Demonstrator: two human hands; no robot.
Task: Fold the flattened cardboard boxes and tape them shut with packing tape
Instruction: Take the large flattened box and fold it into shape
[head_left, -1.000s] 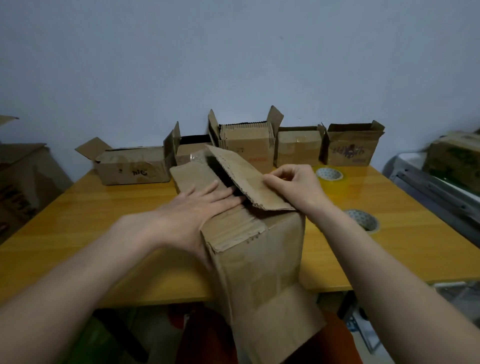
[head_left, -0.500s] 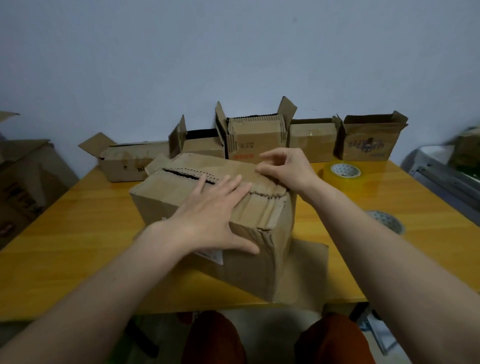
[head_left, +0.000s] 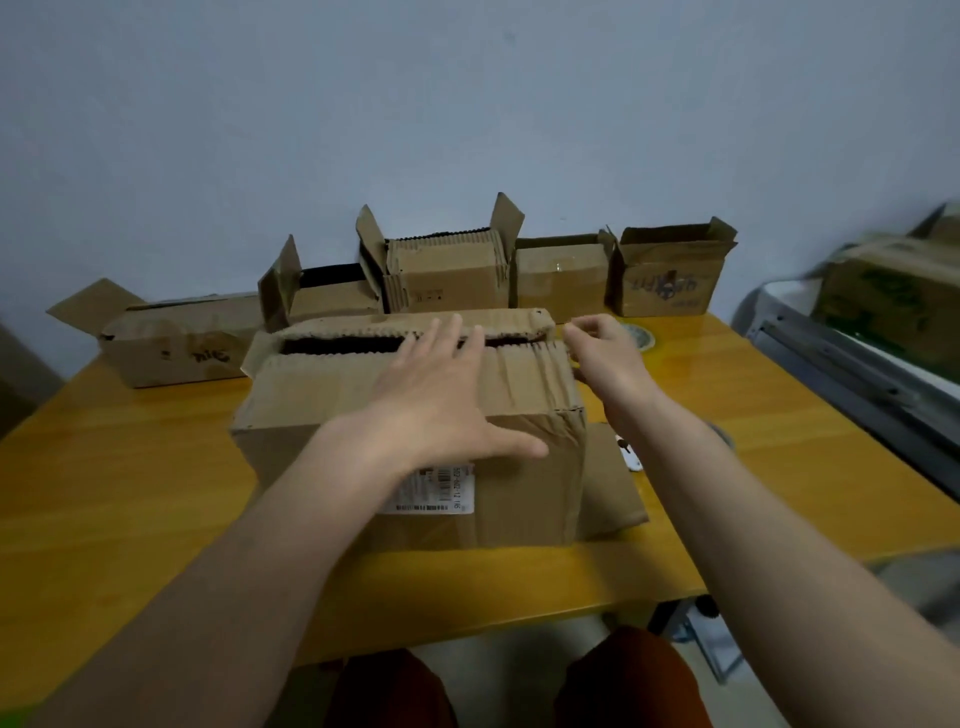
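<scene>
Head view: left hand (head_left: 441, 395) presses flat, fingers spread, on the cardboard box (head_left: 322, 395) on the bench (head_left: 130, 493); right hand (head_left: 605, 353), loosely curled, holds nothing beside its right end.

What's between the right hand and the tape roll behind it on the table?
Nothing visible. The right hand hovers off the cardboard box's right end, partly covering the tape roll behind it. The left hand presses the top flaps, off that path.

Brown box (head_left: 519, 493), yellow table (head_left: 130, 493)
</scene>
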